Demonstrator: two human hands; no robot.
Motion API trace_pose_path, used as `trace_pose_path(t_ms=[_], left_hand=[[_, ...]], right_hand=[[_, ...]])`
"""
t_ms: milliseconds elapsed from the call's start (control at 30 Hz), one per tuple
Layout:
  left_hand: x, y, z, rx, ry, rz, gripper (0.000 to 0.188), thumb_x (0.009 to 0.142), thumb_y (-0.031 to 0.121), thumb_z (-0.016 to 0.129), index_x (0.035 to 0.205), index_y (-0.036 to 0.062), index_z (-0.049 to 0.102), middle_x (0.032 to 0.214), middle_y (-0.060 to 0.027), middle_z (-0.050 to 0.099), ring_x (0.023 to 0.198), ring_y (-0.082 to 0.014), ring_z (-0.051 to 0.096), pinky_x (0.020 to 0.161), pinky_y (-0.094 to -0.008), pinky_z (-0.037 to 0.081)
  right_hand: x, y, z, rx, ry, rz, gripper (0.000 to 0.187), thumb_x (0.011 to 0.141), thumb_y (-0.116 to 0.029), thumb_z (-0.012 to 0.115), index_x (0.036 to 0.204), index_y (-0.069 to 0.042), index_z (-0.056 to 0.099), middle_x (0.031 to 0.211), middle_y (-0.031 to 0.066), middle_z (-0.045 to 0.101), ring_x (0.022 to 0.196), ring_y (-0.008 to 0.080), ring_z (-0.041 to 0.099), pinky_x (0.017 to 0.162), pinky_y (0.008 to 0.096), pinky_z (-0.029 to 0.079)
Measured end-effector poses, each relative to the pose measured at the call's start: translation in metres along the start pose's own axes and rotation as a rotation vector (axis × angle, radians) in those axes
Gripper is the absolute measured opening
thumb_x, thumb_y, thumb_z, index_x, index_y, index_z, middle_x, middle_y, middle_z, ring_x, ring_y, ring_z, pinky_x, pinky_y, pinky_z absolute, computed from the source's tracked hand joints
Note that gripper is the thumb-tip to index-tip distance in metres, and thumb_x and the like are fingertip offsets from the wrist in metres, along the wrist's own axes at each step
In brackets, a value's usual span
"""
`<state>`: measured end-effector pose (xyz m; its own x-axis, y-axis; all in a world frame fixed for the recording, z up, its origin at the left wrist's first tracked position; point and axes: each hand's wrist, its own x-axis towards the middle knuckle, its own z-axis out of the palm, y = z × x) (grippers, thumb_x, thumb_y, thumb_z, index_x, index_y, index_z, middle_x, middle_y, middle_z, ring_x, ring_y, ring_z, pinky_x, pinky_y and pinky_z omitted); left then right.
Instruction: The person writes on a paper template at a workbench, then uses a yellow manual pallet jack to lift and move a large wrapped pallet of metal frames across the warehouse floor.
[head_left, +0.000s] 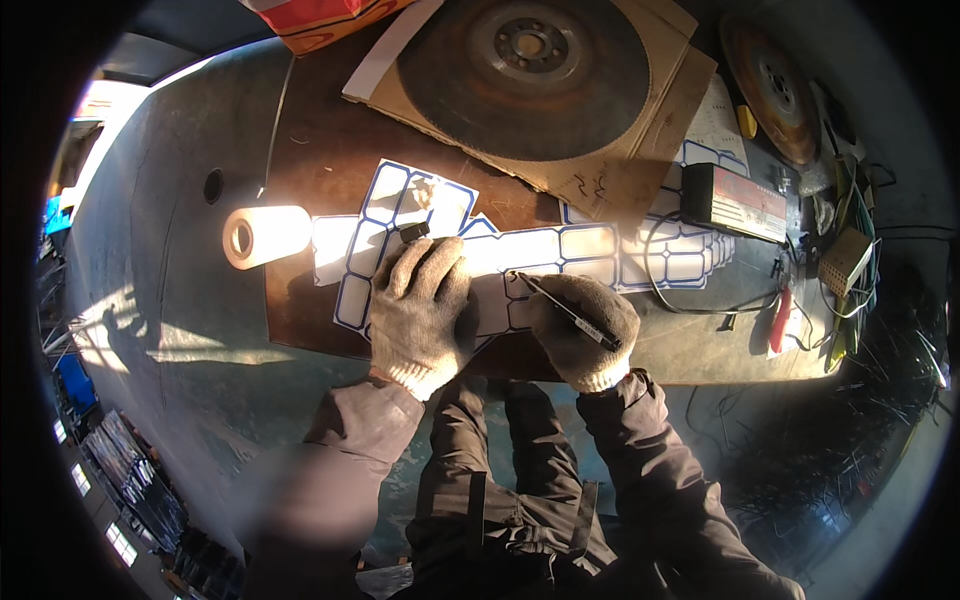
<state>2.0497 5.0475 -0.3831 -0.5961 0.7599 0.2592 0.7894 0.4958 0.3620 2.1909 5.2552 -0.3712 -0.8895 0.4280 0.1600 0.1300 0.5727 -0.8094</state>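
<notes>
So from my feed I'm looking down at two gloved hands on the bench point(200, 300). Left hand point(418, 312) is spread flat, palm down, pressing on the sheets of blue-bordered labels point(560, 250), and a small black cap point(414, 231) sits just past its fingertips. Right hand point(583, 330) is curled around a black marker point(568, 312), pinching it with the tip pointing up-left onto a label sheet just beside the left hand.

The label sheets are white rectangles with blue outlines, and I count roughly three overlapping sheets running left to right across a rusty brown plate point(320, 170). They're lit hard by the sun, so the exact count is fuzzy.

Left of the sheets lies one white tape roll point(262, 235) on its side. To the right, one dark box with a red-and-white label point(735, 202) sits on the sheets, cables looping under it.

Further back, one big round saw blade point(528, 72) lies on cardboard point(640, 160), a second rusty blade point(772, 88) is off to the right, and one red-and-orange package point(320, 18) sits at the far edge.
</notes>
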Motion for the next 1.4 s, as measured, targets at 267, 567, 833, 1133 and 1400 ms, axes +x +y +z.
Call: trace_pose_path(t_ms=[267,567,833,1133,1400], left_hand=[[0.0009,0.0012,-0.0004,0.013,-0.005,0.005,0.049,0.09,0.012,0.086,0.137,0.0139,0.074,0.155,-0.0068,0.069,0.148,-0.038,0.064,0.122,-0.0564,0.056],[0.0003,0.0003,-0.0007,0.003,0.0,0.004,0.049,0.09,0.015,0.086,0.138,0.0118,0.077,0.156,-0.0081,0.07,0.148,-0.0386,0.065,0.123,-0.0573,0.056],[0.0003,0.0015,0.0,0.004,-0.001,-0.004,0.048,0.089,0.016,0.085,0.136,0.0109,0.078,0.156,-0.0076,0.07,0.148,-0.0377,0.064,0.123,-0.0573,0.056],[-0.0009,0.0001,0.001,-0.008,0.008,0.006,0.045,0.091,0.013,0.085,0.136,0.0101,0.078,0.155,-0.0081,0.07,0.148,-0.0382,0.064,0.123,-0.0579,0.056],[-0.001,0.0005,0.0007,-0.01,-0.006,-0.011,0.045,0.091,0.012,0.086,0.135,0.0101,0.079,0.156,-0.0077,0.07,0.149,-0.0381,0.063,0.124,-0.0582,0.056]], right_hand=[[-0.0023,0.0044,0.0037,-0.045,0.042,-0.044,0.031,0.092,-0.012,0.097,0.121,-0.013,0.086,0.099,0.0114,0.085,0.087,0.0357,0.085,0.076,0.0461,0.067],[-0.0018,0.0045,0.0032,-0.002,0.044,-0.08,0.03,0.092,-0.011,0.095,0.12,-0.012,0.086,0.098,0.0118,0.086,0.087,0.0355,0.085,0.076,0.0457,0.067],[-0.003,0.0042,0.0059,-0.027,0.112,-0.065,0.03,0.09,-0.01,0.095,0.119,-0.013,0.084,0.094,0.0116,0.084,0.084,0.0361,0.084,0.073,0.0456,0.067],[-0.0021,0.0018,0.0037,-0.044,0.149,-0.033,0.02,0.096,-0.007,0.094,0.114,-0.008,0.086,0.094,0.014,0.086,0.085,0.0327,0.087,0.077,0.0418,0.069],[-0.0036,-0.0007,0.0017,-0.006,0.14,0.026,0.018,0.096,-0.008,0.095,0.112,-0.005,0.088,0.096,0.0154,0.087,0.087,0.0307,0.089,0.078,0.0388,0.07]])
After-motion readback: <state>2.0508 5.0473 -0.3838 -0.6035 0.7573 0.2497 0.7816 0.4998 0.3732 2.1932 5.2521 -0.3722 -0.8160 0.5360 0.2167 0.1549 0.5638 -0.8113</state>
